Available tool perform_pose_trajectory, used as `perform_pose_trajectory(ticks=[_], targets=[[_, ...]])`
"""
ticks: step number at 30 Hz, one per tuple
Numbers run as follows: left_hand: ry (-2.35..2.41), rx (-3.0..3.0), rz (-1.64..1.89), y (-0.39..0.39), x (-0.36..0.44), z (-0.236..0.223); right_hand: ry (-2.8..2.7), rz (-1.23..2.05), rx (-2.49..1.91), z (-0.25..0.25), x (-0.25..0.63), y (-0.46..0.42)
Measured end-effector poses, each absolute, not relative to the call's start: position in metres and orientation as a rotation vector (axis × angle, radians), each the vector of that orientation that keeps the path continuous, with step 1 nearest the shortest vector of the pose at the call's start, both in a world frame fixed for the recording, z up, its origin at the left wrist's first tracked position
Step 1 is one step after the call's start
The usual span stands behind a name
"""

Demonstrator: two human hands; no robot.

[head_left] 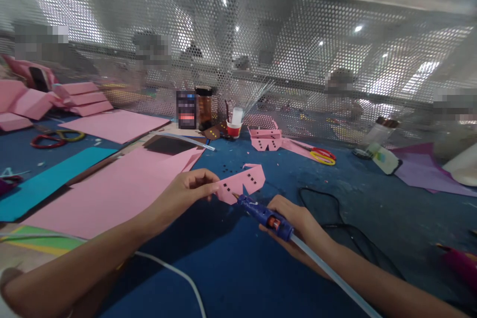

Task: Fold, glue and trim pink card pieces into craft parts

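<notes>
My left hand (199, 185) pinches the left end of a pink paper cutout (235, 184), which has small black squares on it and a notch in its lower edge. In my right hand (294, 213) is a blue glue gun (263, 213), its nozzle at the cutout's lower left part, near the black squares. A long translucent glue stick (328, 271) sticks out of the back of the gun. Beyond the cutout, a similar pink paper piece with black squares (266, 142) stands on the table. Tiny black bits (225, 168) lie behind my left hand.
Pink paper sheets (112, 189) and a teal strip (55, 179) cover the left side. Scissors (322, 156) lie behind the gun. A red-and-white cup (234, 129), a brown jar (204, 109) and a phone (186, 109) stand before the perforated metal screen (290, 59). A black cable (337, 203) runs at right.
</notes>
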State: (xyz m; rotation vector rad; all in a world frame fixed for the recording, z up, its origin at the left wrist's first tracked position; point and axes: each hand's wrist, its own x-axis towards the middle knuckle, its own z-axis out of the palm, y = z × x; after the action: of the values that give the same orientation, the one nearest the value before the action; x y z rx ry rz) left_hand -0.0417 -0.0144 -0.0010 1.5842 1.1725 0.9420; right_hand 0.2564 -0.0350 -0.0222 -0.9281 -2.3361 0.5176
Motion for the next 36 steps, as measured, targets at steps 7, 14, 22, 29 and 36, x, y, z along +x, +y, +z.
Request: perform_pose_trajectory(ticks=[7, 14, 22, 29, 36], targets=[[1.185, 1.573, 0.956, -0.014, -0.042, -0.001, -2.378, 0.436, -0.948, -0.030, 0.259, -0.030], [1.168, 1.563, 0.952, -0.014, -0.042, -0.001, -2.386, 0.443, -0.984, -0.029, 0.259, -0.032], [1.174, 1.555, 0.954, -0.014, -0.041, -0.001, -2.389, 0.452, -0.994, -0.025, 0.258, -0.032], [1.169, 1.551, 0.965, -0.015, -0.041, -0.001, -2.382, 0.480, -0.993, -0.021, 0.257, -0.034], [1.178, 1.548, 0.965, -0.014, -0.041, -0.001, -2.385, 0.484, -1.030, -0.020, 0.257, -0.037]])
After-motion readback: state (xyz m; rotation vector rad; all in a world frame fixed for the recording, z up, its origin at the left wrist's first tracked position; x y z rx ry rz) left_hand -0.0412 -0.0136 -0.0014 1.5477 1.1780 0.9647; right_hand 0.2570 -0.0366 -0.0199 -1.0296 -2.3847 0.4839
